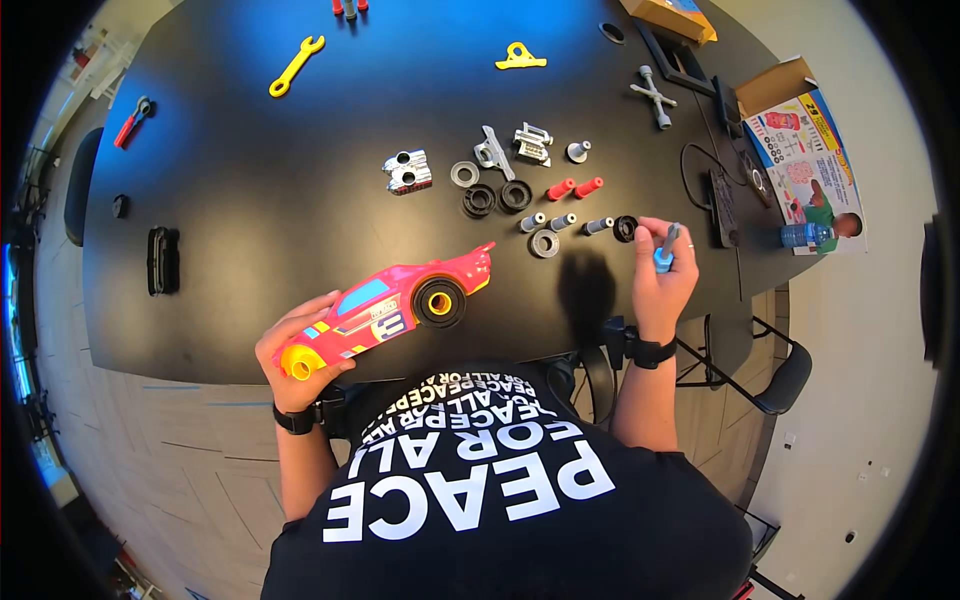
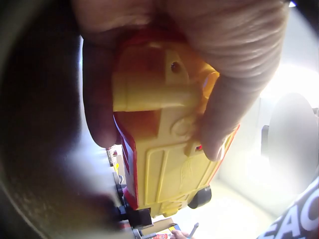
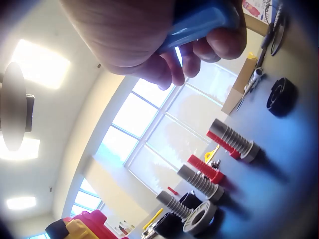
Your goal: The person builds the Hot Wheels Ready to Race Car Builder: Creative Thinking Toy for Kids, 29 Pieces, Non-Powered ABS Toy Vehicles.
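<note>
My left hand (image 1: 283, 345) grips a red toy race car (image 1: 362, 312) by its front end, above the near table edge. A black wheel (image 1: 440, 302) with a yellow hub sits at the rear of the side facing up; the front hub (image 1: 303, 366) is bare yellow. The left wrist view shows the car's yellow underside (image 2: 174, 174), with the thumb along it. To the right, my right hand (image 1: 660, 295) holds a toy screwdriver by its blue handle (image 1: 663, 261), grey shaft pointing away from me. A loose black wheel (image 1: 626, 229) lies just left of that hand.
Several grey bolts (image 1: 562, 221), red bolts (image 1: 589, 187), a grey ring (image 1: 545, 244) and black wheels (image 1: 479, 201) lie mid-table near silver engine-like parts (image 1: 408, 173). A yellow wrench (image 1: 297, 66) lies farther back. A water bottle (image 1: 800, 236) and printed box (image 1: 800, 140) stand right.
</note>
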Demonstrator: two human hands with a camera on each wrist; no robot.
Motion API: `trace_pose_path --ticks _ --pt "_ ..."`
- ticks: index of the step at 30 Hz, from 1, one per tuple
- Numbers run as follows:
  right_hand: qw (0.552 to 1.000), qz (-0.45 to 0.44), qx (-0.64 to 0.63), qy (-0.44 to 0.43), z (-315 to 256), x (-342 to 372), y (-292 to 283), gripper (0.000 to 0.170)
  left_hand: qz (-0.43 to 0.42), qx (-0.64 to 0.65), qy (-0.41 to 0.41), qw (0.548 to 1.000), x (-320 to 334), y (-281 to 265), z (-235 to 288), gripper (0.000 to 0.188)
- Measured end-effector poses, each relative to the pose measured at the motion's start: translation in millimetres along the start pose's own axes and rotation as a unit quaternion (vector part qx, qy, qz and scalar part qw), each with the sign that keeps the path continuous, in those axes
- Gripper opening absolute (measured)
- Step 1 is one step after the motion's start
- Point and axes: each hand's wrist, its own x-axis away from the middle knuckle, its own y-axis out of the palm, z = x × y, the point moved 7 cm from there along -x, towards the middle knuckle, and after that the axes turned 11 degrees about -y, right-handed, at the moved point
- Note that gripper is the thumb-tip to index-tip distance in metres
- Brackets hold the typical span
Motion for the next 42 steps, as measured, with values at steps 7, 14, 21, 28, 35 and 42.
trace_pose_path --ticks 7,14,21,28,35,42 --pt "0.989 -0.128 0.007 -0.073 -19 -10 8 0.035 -0.001 0.003 -0.003 1.000 -1 0 -1 0.070" --pt "0.949 -0.276 -0.131 -0.078 -70 33 83 0.013 0.014 -0.001 0.000 1.000 0 0 2 0.068" --pt "0.947 -0.227 -0.191 -0.126 -97 15 118 0.038 0.022 0.030 0.067 0.997 6 -14 0 0.055" --pt "0.934 -0.313 -0.132 -0.113 -88 23 161 0.044 0.015 0.033 0.084 0.996 5 -11 6 0.056" --pt "0.945 -0.263 -0.176 -0.084 -91 -11 113 0.027 0.007 0.034 0.060 0.998 4 -10 4 0.056" --pt "0.990 -0.125 0.049 0.037 9 -58 3 0.035 0.002 0.040 0.044 0.998 2 -10 -1 0.056"
